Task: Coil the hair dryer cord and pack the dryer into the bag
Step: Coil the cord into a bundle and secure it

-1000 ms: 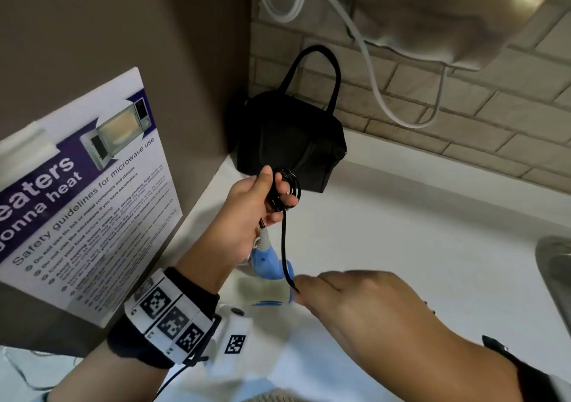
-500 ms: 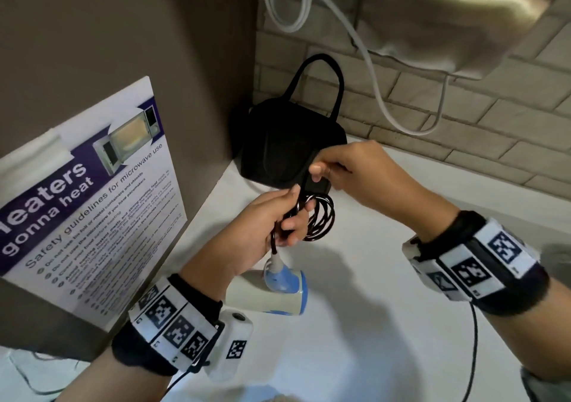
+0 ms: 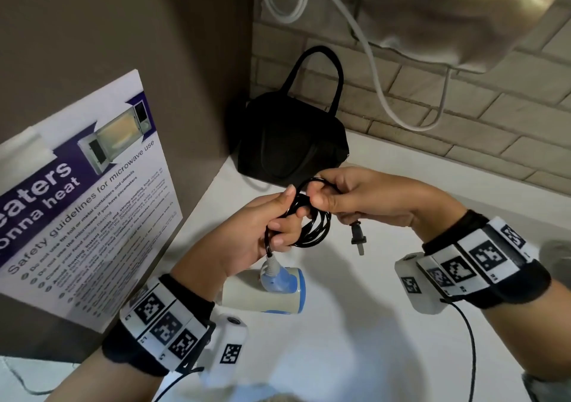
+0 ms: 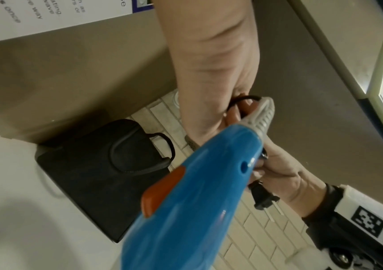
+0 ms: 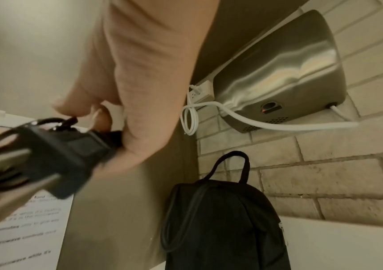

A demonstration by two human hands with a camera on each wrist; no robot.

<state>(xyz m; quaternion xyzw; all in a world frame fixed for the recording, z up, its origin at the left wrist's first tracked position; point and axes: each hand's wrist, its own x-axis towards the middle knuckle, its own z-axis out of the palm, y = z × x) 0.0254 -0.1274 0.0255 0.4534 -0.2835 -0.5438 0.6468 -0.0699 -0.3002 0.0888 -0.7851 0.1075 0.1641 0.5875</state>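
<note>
Black cord point(image 3: 310, 227) is nearly coiled, gripped by both the left hand point(image 3: 262, 234) and right hand point(image 3: 364, 197). Plug point(image 3: 358, 238) dangles; tucking it likely comes next, before bag point(image 3: 290, 145).

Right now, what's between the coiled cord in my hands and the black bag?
Nothing: head view shows only bare white counter between the coiled cord and the black bag.

Bag point(image 3: 290, 145) stands on counter point(image 3: 386, 278) in the back corner, against brick wall point(image 3: 463, 117). Hair dryer point(image 3: 265, 290) in front of it (lifted or resting, can't tell). Cord coil point(image 3: 312, 225) above dryer, between left hand point(image 3: 247, 238) and right hand point(image 3: 364, 197). Poster point(image 3: 86, 200) on left wall.
</note>
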